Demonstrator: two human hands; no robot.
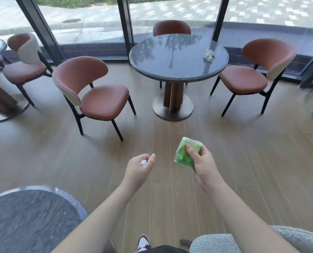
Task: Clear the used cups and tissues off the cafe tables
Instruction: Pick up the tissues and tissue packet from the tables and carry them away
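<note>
Green plastic shows in the right grip (pixel 200 162): its fingers and thumb curl round a soft tissue pack (pixel 187 152), held at waist height over the wooden floor (pixel 243 161); the left grip (pixel 140 166), just beside it, is curled round a small white thing (pixel 143 162), too little of it showing to say whether it is a crumpled tissue or something else.

Well ahead of both grips stands a round dark counter (pixel 170 57) with a crumpled tissue (pixel 209 55) lying near its far right edge; no cup can be seen on it. Three brown chairs sit round it, one (pixel 95 88) ahead and to the left of the left grip, one (pixel 256 70) ahead and to the right of the right grip, one (pixel 171 27) beyond the counter. Below and left of the left grip is the edge of a nearer counter (pixel 33 216), and the part in view carries nothing.

Judging by this, the job is partly done: the nearer counter looks dealt with, both grips are loaded, and the tissue on the far counter is left to collect; with both grips full, one would likely need freeing, or the tissue tucked in beside what is held.
</note>
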